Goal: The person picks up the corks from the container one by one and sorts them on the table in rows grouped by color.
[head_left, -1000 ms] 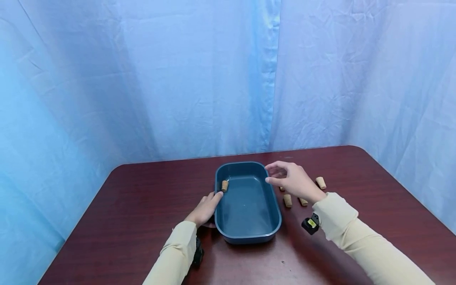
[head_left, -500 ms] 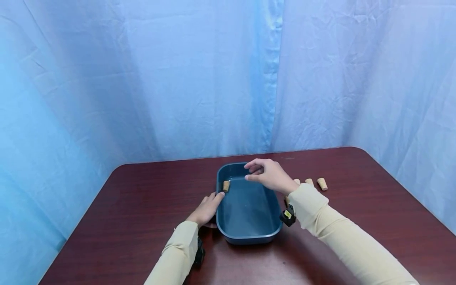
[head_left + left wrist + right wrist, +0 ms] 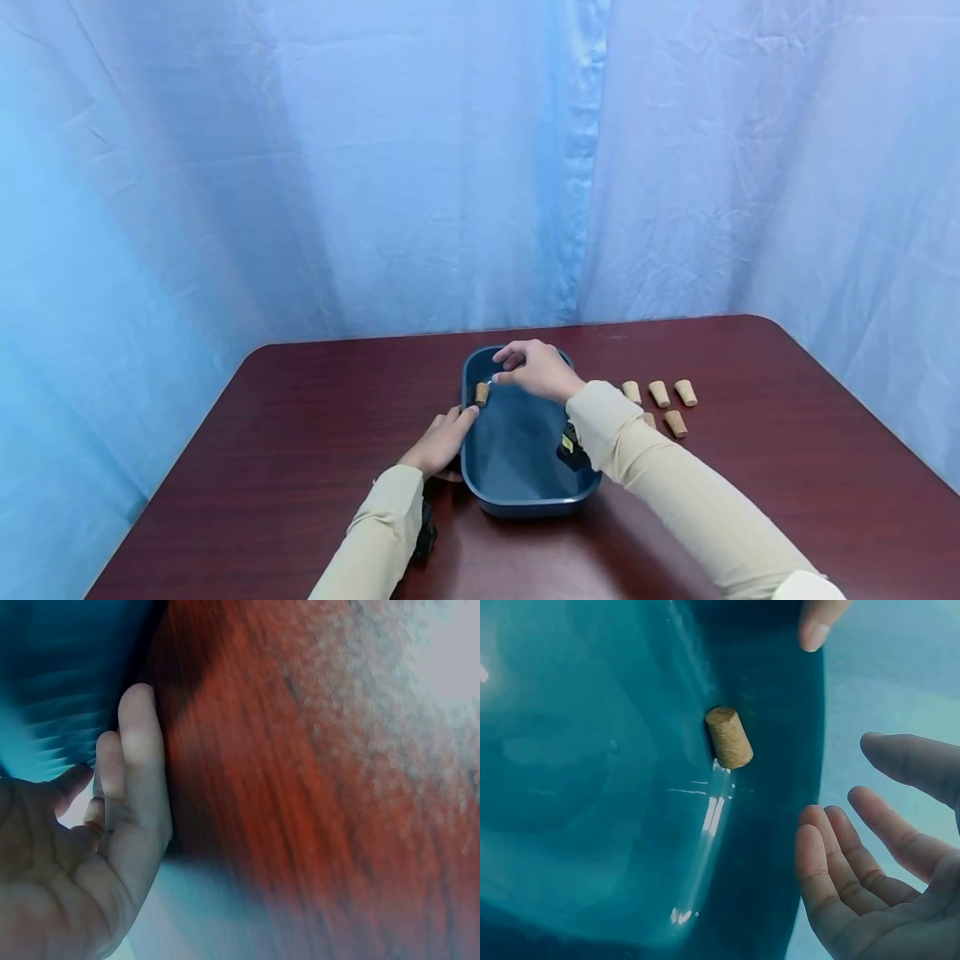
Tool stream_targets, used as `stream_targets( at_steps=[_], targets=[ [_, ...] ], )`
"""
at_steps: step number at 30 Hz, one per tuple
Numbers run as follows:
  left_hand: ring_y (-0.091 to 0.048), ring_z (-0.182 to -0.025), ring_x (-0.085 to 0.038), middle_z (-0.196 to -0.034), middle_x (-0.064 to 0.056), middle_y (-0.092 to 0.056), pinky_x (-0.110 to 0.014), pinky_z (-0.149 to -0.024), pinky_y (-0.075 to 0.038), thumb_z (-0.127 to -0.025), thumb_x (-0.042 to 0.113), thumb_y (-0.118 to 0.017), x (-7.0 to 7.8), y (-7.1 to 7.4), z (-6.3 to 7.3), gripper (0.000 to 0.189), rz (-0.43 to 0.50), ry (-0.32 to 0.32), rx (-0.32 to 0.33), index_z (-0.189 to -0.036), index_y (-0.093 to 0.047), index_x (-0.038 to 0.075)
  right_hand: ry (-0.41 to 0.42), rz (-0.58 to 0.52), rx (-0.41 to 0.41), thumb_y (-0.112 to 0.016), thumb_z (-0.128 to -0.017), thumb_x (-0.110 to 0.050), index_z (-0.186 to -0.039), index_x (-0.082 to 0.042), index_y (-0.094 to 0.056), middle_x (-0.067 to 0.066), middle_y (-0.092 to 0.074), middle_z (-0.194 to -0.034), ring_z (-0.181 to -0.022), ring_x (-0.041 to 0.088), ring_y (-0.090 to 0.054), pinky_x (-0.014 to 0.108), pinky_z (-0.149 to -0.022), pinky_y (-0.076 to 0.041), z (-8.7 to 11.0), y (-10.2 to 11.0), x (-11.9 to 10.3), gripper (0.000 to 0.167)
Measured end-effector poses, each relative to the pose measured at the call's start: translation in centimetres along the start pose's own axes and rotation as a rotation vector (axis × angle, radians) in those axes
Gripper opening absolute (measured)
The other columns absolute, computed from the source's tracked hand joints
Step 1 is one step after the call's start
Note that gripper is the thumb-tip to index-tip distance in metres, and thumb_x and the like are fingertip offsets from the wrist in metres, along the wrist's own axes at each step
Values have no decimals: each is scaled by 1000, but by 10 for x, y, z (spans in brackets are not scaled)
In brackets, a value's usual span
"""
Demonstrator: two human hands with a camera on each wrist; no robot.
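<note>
A deep blue plastic tray (image 3: 532, 507) stands on the table with one tapered cork stopper (image 3: 482, 394) inside, against its left wall. My left hand (image 3: 438, 442) holds the tray's left side, its thumb over the rim and its fingers along the outer wall. In the left wrist view those fingers (image 3: 142, 772) lie low beside the wall, near the tabletop. Above the tray's far half hovers my right hand (image 3: 542, 371), thumb and fingers apart. The right wrist view shows nothing in that hand (image 3: 885, 885), and the cork apart from it.
Right of the tray, several cork stoppers (image 3: 659, 394) lie on the dark red wooden table (image 3: 315, 433); my right sleeve partly covers one. Light blue curtains (image 3: 450, 167) hang behind the table and at its sides.
My right hand has moved left from the tray's right edge to over its inside, uncovering corks on the table. The left hand has kept its hold on the tray.
</note>
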State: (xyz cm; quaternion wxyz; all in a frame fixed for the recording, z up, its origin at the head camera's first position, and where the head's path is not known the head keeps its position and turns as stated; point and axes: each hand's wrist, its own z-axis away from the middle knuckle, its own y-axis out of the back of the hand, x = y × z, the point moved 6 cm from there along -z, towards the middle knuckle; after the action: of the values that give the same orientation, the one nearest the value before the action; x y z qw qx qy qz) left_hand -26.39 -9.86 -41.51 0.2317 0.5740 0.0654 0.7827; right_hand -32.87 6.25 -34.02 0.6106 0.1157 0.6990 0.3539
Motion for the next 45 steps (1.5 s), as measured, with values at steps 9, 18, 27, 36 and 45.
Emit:
stream_targets(
  at_steps=[9, 18, 27, 36, 45],
  targets=[
    [-52, -118, -41, -157, -25, -22, -50, -73, -61, -109, 48, -34, 2, 0, 0, 70, 5, -6, -1, -161, -23, 3, -72, 15, -13, -71, -97, -16, -125, -3, -69, 13, -67, -114, -105, 30, -63, 45, -91, -55, -10, -15, 9, 30],
    [-53, -118, -40, -156, -26, -23, -50, -73, -61, -108, 49, -34, 3, 1, 1, 70, 7, -11, -3, -160, -24, 3, -93, 28, -44, -71, -97, -16, -124, -2, -69, 11, -68, -110, -100, 27, -64, 44, -89, -55, -20, -29, 14, 30],
    [-54, -116, -41, -156, -26, -24, -50, -72, -61, -109, 48, -34, 4, 1, 2, 69, -4, -18, -9, -161, -24, 4, -133, 81, -47, -71, -97, -16, -126, -3, -67, 13, -67, -113, -103, 29, -63, 45, -89, -55, -22, -42, 18, 32],
    [-53, -118, -42, -157, -24, -23, -51, -73, -61, -109, 49, -34, 3, 1, 3, 68, 2, -18, -8, -161, -25, 6, -144, 190, -41, -75, -95, -20, -129, -4, -66, 16, -66, -121, -103, 30, -64, 44, -87, -56, -30, -55, 29, 39],
    [-52, -120, -42, -158, -25, -21, -50, -74, -61, -108, 50, -34, 3, 0, 2, 70, -6, -28, -18, -161, -23, 5, -110, 362, -14, -80, -91, -23, -126, -6, -69, 14, -67, -118, -101, 30, -65, 45, -85, -57, -32, -61, 25, 41]
  ],
)
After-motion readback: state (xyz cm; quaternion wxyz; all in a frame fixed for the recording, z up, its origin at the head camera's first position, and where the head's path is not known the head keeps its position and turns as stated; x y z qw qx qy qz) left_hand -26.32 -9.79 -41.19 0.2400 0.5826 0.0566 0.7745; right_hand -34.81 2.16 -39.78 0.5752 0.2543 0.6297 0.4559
